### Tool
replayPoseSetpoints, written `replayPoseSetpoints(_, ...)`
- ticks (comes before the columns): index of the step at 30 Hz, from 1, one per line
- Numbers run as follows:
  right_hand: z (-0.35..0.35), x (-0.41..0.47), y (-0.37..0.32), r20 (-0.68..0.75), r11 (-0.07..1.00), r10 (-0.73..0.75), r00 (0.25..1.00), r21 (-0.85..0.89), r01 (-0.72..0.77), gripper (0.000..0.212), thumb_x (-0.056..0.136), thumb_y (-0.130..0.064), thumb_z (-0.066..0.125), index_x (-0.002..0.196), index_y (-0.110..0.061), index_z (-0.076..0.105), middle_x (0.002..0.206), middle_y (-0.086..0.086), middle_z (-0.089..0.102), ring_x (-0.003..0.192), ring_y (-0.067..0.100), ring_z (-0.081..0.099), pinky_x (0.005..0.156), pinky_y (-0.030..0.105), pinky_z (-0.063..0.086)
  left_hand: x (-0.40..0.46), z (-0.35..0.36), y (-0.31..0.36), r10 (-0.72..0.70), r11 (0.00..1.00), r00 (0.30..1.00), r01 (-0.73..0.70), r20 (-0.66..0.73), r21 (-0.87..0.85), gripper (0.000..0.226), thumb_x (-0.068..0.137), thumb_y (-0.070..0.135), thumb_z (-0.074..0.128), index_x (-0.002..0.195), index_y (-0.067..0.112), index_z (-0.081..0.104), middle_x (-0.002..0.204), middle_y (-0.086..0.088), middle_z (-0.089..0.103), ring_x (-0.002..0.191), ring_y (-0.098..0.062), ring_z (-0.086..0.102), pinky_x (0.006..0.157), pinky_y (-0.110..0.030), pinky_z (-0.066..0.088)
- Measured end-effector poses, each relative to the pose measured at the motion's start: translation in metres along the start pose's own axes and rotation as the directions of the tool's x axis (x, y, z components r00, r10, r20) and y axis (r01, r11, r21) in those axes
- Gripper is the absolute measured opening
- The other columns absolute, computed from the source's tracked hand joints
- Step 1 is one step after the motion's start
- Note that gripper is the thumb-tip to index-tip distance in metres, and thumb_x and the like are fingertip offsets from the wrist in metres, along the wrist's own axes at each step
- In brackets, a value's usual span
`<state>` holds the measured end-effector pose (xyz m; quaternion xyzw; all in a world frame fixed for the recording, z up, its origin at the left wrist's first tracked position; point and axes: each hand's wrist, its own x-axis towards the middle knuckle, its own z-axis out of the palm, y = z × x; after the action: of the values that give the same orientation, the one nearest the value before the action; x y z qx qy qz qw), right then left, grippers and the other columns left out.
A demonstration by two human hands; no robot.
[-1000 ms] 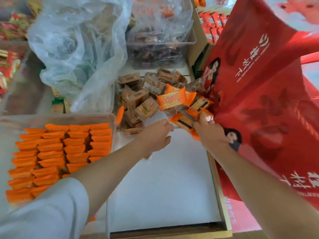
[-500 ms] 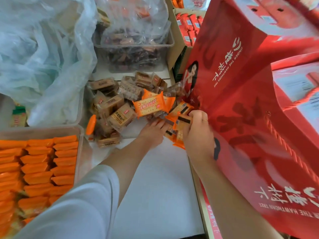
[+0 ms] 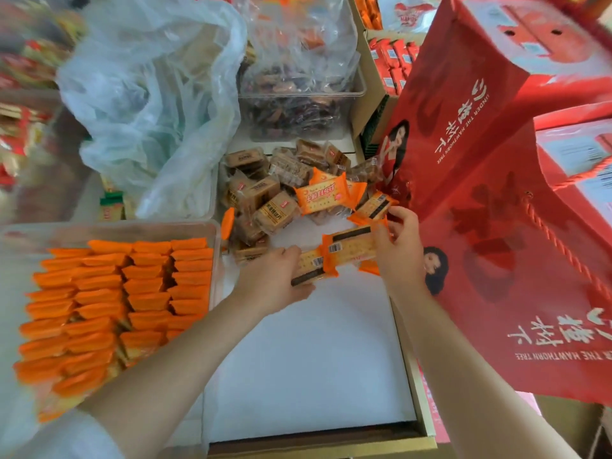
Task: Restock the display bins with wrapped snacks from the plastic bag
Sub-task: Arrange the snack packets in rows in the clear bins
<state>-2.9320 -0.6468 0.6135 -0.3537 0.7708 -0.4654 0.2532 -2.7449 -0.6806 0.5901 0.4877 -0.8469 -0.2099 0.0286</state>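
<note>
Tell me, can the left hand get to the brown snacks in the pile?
Probably yes. The left hand sits just below the brown snacks with nothing between them, but it already holds an orange packet, so its grip is busy.

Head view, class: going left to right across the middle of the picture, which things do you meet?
Clear bin of orange packets → left hand → orange-wrapped cracker packs → right hand → red gift bag.

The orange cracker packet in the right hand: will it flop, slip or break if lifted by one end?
The orange cracker packet probably stays fairly stiff, since it spans straight from the right hand toward the left hand. Its glossy wrapper may slip. The crackers visible inside could crack under a hard pinch.
</note>
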Motion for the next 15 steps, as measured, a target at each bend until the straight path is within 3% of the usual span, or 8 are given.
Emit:
replayPoseSetpoints(2, 0.007, -0.005, -0.012, 0.069, 0.988, 0.081, 0.994, 0.125, -0.089, 0.024, 0.097, -0.018, 0.046, 0.12, -0.024, 0.047, 0.093, -0.007, 0.057, 0.077, 0.016, 0.057, 0.061, 0.034, 0.05, -0.031, -0.019, -0.005, -0.11, 0.947, 0.994, 0.106, 0.004, -0.303, 0.055, 0.077, 0.046, 0.068, 0.119, 0.023, 0.042, 0.105, 0.006, 0.058, 0.09, -0.016, 0.06, 0.063, -0.026, 0.045)
replayPoseSetpoints(4, 0.019, -0.02, -0.032, 0.193, 0.949, 0.115, 0.974, 0.269, -0.165, 0.019, 0.098, -0.012, 0.042, 0.111, -0.023, 0.052, 0.093, -0.002, 0.058, 0.069, 0.014, 0.054, 0.047, 0.025, 0.046, -0.064, -0.034, -0.017, -0.147, 0.854, 0.989, 0.138, 0.021, -0.501, 0.06, 0.074, 0.04, 0.073, 0.117, 0.027, 0.033, 0.101, 0.009, 0.056, 0.081, -0.011, 0.058, 0.059, -0.018, 0.041)
replayPoseSetpoints(8, 0.049, -0.063, -0.069, 0.414, 0.916, -0.039, 0.91, 0.379, -0.133, 0.025, 0.097, -0.002, 0.042, 0.096, -0.02, 0.059, 0.087, 0.0, 0.06, 0.062, 0.005, 0.057, 0.045, 0.018, 0.047, -0.122, -0.06, -0.06, -0.194, 0.838, 0.979, 0.201, 0.068, -0.507, 0.065, 0.07, 0.021, 0.07, 0.111, 0.033, 0.021, 0.091, 0.009, 0.049, 0.07, -0.005, 0.05, 0.06, -0.02, 0.037)
replayPoseSetpoints(12, 0.078, -0.112, -0.088, 0.608, 0.913, -0.073, 0.79, 0.36, -0.193, 0.022, 0.09, 0.002, 0.054, 0.094, -0.019, 0.059, 0.087, 0.004, 0.057, 0.069, 0.015, 0.058, 0.051, 0.019, 0.05, -0.18, -0.076, -0.108, -0.236, 0.851, 0.971, 0.182, -0.049, -0.492, 0.053, 0.07, 0.014, 0.07, 0.11, 0.032, 0.039, 0.111, 0.009, 0.039, 0.086, 0.002, 0.045, 0.066, -0.009, 0.035)
replayPoseSetpoints(15, 0.094, -0.143, -0.096, 0.699, 0.948, -0.111, 0.706, 0.288, -0.136, 0.024, 0.085, 0.003, 0.06, 0.089, -0.02, 0.06, 0.072, 0.0, 0.053, 0.053, 0.008, 0.048, 0.044, 0.017, 0.039, -0.219, -0.08, -0.143, -0.26, 0.865, 0.959, 0.177, -0.117, -0.47, 0.045, 0.064, 0.02, 0.069, 0.104, 0.031, 0.052, 0.109, 0.012, 0.04, 0.095, 0.0, 0.044, 0.078, -0.004, 0.033)
